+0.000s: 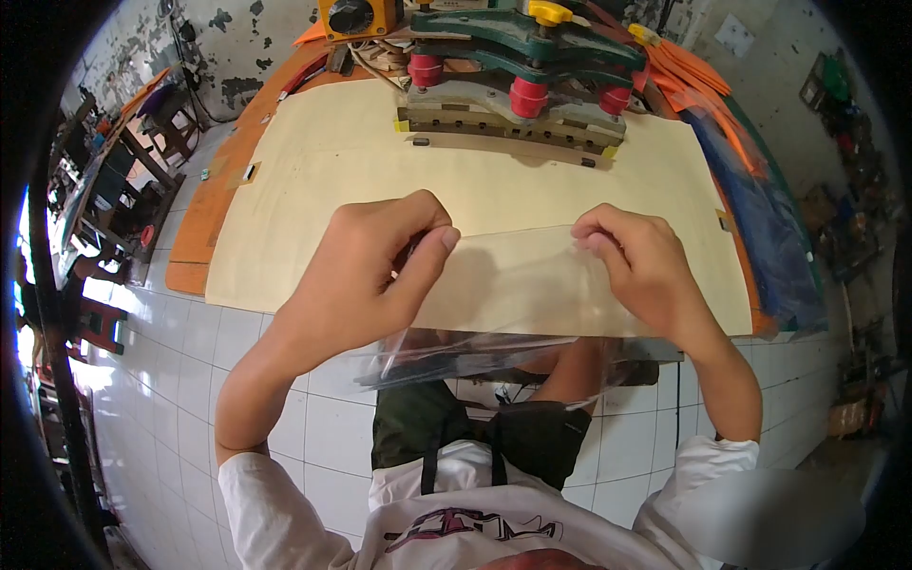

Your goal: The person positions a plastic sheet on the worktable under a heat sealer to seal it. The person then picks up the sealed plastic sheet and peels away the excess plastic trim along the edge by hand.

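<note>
Head view: fingers pinching, left hand (372,261) and right hand (642,255) have a plastic sheet (522,280) gripped, but apart from the machine (522,52).

A single head-worn camera supplies the view. It looks forward and steeply down from above the wearer's white printed short-sleeved shirt (475,503), which occupies the bottom edge at close range. The bare left hand (385,252) and bare right hand (641,252) lie near the centre of the field, in front of the orange-brown wooden surface (199,242). The green metal machine with red cylindrical parts (532,62) is farther off, cut by the top edge. The wide-angle lens curves the white tiled floor (218,380) and darkens the corners.
</note>
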The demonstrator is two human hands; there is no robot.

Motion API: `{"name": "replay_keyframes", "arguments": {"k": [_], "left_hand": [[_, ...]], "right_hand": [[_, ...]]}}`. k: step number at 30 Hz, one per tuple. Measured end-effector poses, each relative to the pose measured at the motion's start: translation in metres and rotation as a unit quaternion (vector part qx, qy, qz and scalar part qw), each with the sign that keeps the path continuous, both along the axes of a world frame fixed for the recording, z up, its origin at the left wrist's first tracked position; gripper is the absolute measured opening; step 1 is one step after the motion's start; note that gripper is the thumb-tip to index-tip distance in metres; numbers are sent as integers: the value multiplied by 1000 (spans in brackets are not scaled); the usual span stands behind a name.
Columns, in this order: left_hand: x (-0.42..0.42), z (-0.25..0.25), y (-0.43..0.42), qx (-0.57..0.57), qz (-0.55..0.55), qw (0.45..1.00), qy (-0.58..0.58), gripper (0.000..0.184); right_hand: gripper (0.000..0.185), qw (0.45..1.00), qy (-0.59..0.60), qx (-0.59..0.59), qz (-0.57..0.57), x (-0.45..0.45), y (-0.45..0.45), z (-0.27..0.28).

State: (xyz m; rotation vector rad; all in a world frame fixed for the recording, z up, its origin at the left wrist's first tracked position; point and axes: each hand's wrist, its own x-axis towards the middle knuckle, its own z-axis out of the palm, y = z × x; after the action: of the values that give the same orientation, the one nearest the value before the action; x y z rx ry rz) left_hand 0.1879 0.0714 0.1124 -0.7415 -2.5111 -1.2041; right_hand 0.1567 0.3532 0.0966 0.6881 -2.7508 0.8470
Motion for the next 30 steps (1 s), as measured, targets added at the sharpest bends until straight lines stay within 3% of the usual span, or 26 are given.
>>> {"name": "replay_keyframes", "arguments": {"k": [10,14,16,23,25,26,30], "left_hand": [[-8,-1,-14,8,-10,999,-37,18],[-19,-12,-13,-3,-32,999,-37,18],[-26,-15,-11,-8,-39,999,-24,17],[-62,-14,2,-24,-55,997,-45,21],[-73,-16,7,-23,-62,997,-36,23],[-78,-18,11,-16,-66,997,-28,22],[-88,-21,20,-4,-81,997,2,22]], "right_hand": [[11,989,-148,-5,16,-9,37,22],[12,989,-146,15,19,-7,42,36],[11,994,-89,56,32,-11,47,39],[9,991,-82,41,102,-51,74,38],[6,975,-193,-10,111,-69,84,32],[6,975,-191,-9,112,-77,89,32],[13,924,-355,98,105,-95,118,20]]}}
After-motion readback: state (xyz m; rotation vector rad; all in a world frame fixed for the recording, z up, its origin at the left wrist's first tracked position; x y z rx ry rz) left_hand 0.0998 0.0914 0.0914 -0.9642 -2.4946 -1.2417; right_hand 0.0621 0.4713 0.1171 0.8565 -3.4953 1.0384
